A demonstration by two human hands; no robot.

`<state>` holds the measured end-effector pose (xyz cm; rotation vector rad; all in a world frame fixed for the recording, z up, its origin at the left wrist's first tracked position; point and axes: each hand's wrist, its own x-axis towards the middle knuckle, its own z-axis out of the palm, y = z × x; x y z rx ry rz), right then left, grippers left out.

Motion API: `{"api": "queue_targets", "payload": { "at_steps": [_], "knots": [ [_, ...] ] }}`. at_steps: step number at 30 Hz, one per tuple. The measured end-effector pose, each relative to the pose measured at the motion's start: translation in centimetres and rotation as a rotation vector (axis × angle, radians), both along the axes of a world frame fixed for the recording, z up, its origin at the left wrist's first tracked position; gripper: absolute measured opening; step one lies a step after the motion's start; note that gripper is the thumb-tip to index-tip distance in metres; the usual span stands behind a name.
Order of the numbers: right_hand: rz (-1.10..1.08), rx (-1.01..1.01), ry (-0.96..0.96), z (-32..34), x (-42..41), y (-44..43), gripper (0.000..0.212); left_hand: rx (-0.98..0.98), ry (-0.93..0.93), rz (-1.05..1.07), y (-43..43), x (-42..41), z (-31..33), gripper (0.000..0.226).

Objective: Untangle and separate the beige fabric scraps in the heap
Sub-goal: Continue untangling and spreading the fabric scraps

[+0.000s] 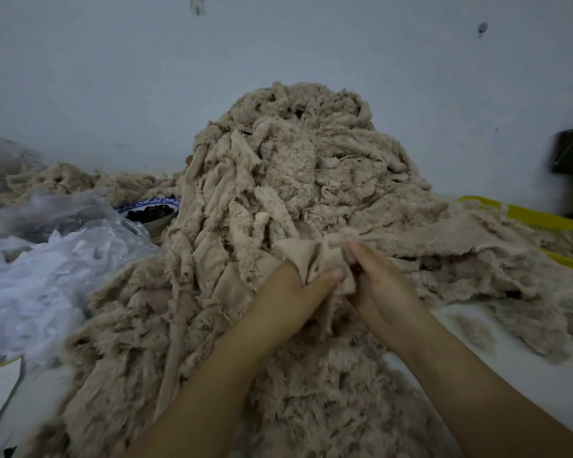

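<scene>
Left hand [291,292] and right hand [381,285] pinch one frayed beige scrap [315,256] on the heap [278,166].
Nearby, a blue-rimmed bowl [146,203] holds dark bits.

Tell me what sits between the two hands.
In the head view, a bunched beige scrap fills the gap; the left hand and right hand both hold it, in front of the heap.

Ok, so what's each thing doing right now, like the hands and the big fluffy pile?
Tall beige fluffy fabric heap: piled high, tangled.
Smooth beige fabric scrap: bunched, held by both hands.
Left hand: gripping the scrap.
Right hand: pinching the scrap.
Blue-patterned round bowl: upright, holding dark pieces.
Clear plastic bag: crumpled, lying left of the heap.
Yellow plastic tray: partly covered by scraps.
</scene>
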<state>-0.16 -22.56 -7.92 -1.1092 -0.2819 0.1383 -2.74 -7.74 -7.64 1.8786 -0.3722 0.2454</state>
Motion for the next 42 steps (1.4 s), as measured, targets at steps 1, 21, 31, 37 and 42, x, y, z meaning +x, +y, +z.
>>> {"api": "queue_targets", "payload": {
  "at_steps": [1, 21, 31, 37, 42],
  "knots": [
    [-0.035, -0.160, -0.062, -0.2, -0.2, 0.1, 0.052, 0.007, 0.008, 0.081, 0.3, 0.2, -0.1, 0.008],
    [-0.319, -0.332, 0.111, -3.0, 3.0, -1.4, 0.026, 0.410, 0.255, 0.360, 3.9, 3.0, -3.0, 0.029],
    [-0.345, -0.967, -0.496, -2.7, 1.3, 0.5, 0.007, 0.041, 0.314, 0.354, 3.1, 2.5, -2.4, 0.044],
    [-0.164, -0.881, -0.687, -2.3, -0.6, 1.6, 0.029, -0.558, 0.419, 0.129, 2.7, 2.2, -1.2, 0.026],
    [-0.330, -0.642, -0.306, -1.4, -0.2, 0.8, 0.041, -1.138, 0.580, -0.071, 2.9, 1.7, -0.2, 0.026]
  ]
}}
